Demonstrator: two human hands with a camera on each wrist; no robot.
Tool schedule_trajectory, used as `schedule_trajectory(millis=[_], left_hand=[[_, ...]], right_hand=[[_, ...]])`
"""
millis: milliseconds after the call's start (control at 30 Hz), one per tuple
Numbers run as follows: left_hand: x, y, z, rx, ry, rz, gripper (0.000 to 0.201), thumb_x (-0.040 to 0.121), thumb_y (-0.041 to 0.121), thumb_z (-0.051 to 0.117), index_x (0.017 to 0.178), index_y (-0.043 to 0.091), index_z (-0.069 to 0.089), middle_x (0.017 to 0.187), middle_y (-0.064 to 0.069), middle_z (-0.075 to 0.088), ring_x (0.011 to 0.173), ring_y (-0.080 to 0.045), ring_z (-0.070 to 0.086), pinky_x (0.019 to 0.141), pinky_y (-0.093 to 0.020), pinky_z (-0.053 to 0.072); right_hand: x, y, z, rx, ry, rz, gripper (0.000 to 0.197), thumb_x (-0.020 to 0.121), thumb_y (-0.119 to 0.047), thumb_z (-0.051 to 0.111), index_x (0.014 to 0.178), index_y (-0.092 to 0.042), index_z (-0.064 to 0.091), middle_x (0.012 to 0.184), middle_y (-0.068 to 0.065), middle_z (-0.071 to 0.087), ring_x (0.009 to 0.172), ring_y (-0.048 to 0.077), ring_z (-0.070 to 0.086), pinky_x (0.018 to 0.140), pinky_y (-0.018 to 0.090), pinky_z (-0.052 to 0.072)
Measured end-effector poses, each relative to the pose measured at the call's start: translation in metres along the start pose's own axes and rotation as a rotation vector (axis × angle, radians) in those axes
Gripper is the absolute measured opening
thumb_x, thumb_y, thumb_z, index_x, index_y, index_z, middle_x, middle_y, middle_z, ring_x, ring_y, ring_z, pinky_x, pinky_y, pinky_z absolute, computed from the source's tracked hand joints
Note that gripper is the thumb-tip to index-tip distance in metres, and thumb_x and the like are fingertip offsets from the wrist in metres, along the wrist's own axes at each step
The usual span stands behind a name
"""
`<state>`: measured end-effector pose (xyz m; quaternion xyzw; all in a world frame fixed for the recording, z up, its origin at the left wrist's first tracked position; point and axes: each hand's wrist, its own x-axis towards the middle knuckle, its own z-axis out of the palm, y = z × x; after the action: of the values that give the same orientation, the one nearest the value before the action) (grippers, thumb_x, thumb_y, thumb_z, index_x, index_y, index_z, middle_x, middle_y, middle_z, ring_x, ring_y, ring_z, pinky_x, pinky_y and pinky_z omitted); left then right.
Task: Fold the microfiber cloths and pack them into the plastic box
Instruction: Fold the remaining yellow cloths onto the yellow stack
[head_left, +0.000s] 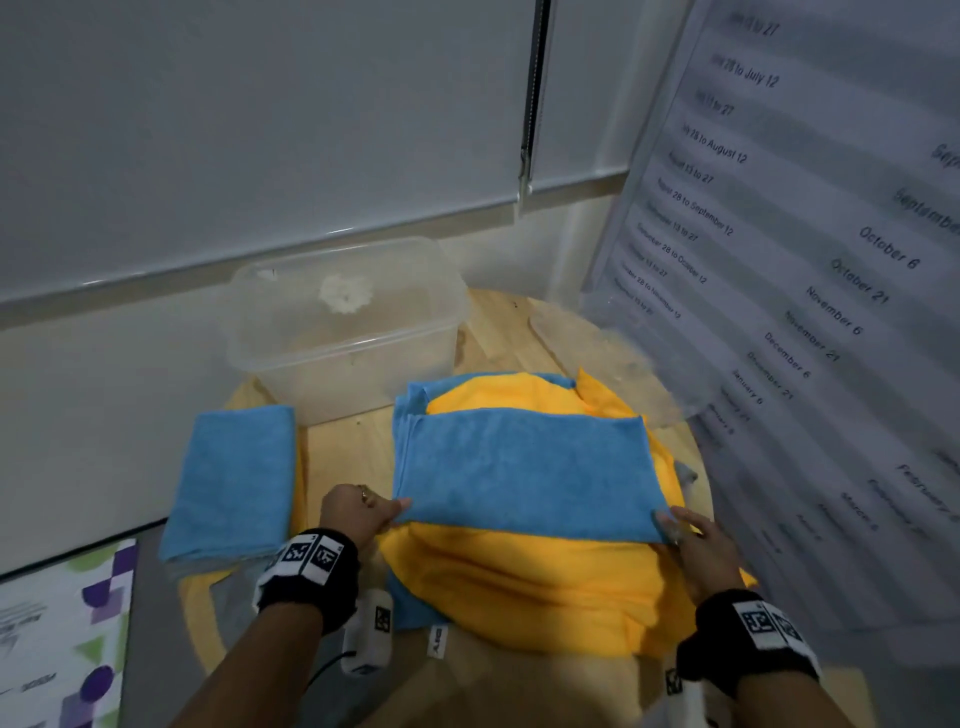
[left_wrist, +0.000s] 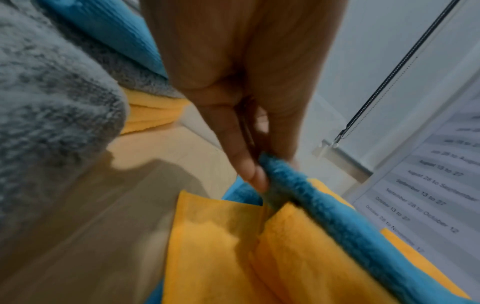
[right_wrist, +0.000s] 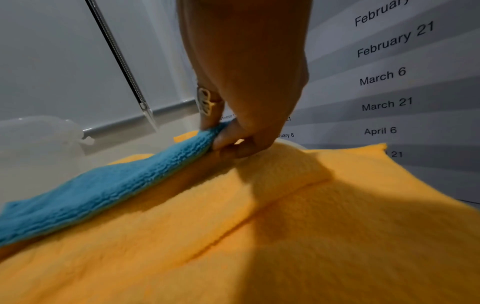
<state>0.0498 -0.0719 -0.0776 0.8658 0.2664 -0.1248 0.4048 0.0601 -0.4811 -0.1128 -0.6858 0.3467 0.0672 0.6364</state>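
A blue microfiber cloth (head_left: 524, 467) lies folded in half on a heap of yellow cloths (head_left: 530, 582) on the round wooden table (head_left: 348, 441). My left hand (head_left: 363, 512) pinches its near left corner (left_wrist: 275, 170). My right hand (head_left: 691, 535) pinches its near right corner (right_wrist: 207, 137). Both corners are held a little above the yellow cloths (right_wrist: 285, 226). A folded blue cloth (head_left: 231, 478) rests at the table's left edge. The clear plastic box (head_left: 343, 322) stands open at the back left, with no cloth inside.
A clear lid (head_left: 623, 358) leans at the back right of the table. A printed date chart (head_left: 810, 270) stands close on the right. A window blind with a bead chain (head_left: 530, 104) is behind. A grey cloth (left_wrist: 52, 102) shows in the left wrist view.
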Motion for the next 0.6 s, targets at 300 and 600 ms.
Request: schedule_trajectory(millis=[300,600], left_hand=[[-0.002,-0.012,-0.020,-0.133,-0.003,0.006,0.038,0.069,-0.003,0.075,0.105,0.002,0.064,0.077,-0.004,0.064,0.074,-0.018,0.060,0.056,-0.017,0.052],[0.003,-0.026,-0.008,0.218,-0.363,0.055,0.058,0.074,-0.017,0.043,0.126,0.008,0.047,0.068,-0.004,0.045,0.061,-0.016,0.046,0.049,-0.018,0.038]], right_hand=[[-0.002,-0.027,-0.015,-0.047,-0.123,0.037,0.033,0.074,0.013,0.068,0.070,-0.012,0.046,0.084,0.014,0.056,0.075,0.025,0.056,0.047,0.020,0.052],[-0.001,-0.019,0.006,-0.132,-0.456,0.204,0.021,0.075,-0.008,0.072,0.096,-0.007,0.072,0.111,0.009,0.066,0.100,0.027,0.063,0.073,0.031,0.053]])
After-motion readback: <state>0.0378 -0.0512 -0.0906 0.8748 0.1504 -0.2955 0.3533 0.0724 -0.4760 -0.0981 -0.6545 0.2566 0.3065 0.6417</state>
